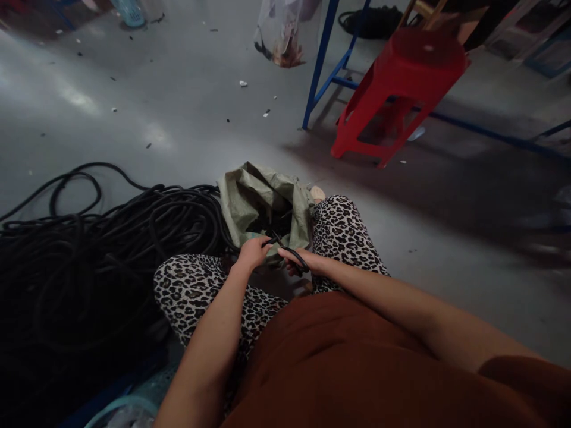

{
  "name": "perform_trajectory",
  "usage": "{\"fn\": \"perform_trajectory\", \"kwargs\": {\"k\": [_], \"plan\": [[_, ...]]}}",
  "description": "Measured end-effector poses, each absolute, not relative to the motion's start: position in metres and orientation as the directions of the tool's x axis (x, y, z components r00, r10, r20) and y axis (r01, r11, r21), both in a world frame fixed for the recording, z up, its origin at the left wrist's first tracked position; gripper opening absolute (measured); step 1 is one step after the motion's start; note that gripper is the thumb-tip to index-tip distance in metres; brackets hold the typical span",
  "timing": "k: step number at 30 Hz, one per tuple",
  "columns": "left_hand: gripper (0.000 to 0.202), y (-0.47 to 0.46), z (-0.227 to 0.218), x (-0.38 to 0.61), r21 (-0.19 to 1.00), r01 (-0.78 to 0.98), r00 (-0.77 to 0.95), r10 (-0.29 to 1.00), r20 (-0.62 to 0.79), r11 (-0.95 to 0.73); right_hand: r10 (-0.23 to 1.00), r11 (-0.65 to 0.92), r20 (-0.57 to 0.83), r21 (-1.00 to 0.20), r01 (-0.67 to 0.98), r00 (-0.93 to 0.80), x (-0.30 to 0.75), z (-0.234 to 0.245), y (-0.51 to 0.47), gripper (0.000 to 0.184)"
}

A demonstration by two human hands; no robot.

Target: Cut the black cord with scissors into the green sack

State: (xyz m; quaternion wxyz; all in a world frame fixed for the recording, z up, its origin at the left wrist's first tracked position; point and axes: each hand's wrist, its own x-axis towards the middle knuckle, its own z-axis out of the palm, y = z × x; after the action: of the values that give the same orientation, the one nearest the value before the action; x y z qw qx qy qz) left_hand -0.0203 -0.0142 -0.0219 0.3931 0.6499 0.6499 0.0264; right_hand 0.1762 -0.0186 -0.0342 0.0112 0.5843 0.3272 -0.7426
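Observation:
My left hand (252, 252) and my right hand (298, 261) meet in front of my knees, both closed on a short piece of black cable (285, 248) that bends between them. Just beyond the hands stands an open green woven sack (250, 199) with dark pieces inside. A large heap of black cable (102, 249) lies on the floor to my left, close to the left hand. I sit with leopard-print trousers (343, 229) and a brown top.
A red plastic stool (401, 83) stands at the far right under a blue metal frame (321, 65). A clear plastic bag (281, 30) hangs at the top middle. A pale blue basket rim (120, 407) shows at the lower left. Small litter dots the grey floor.

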Motion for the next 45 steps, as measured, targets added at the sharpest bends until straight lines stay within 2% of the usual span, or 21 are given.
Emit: {"fn": "perform_trajectory", "kwargs": {"k": [6, 16, 35, 45], "plan": [[0.034, -0.014, -0.020, -0.019, 0.517, 0.849, 0.185, 0.856, -0.484, 0.109, 0.389, -0.734, -0.867, -0.496, 0.464, -0.312, 0.178, -0.033, -0.019, 0.046], [0.034, -0.015, -0.020, -0.017, 0.496, 0.865, 0.199, 0.855, -0.478, 0.076, 0.427, -0.710, -0.859, -0.513, 0.482, -0.283, 0.176, -0.030, -0.021, 0.047], [0.034, -0.014, -0.018, -0.014, 0.522, 0.843, 0.169, 0.858, -0.486, 0.129, 0.420, -0.655, -0.881, -0.461, 0.599, -0.219, 0.174, -0.009, -0.018, 0.056], [0.032, -0.014, -0.019, -0.018, 0.505, 0.847, 0.109, 0.875, -0.472, 0.166, 0.448, -0.679, -0.875, -0.468, 0.566, -0.185, 0.176, -0.008, -0.016, 0.052]]}}
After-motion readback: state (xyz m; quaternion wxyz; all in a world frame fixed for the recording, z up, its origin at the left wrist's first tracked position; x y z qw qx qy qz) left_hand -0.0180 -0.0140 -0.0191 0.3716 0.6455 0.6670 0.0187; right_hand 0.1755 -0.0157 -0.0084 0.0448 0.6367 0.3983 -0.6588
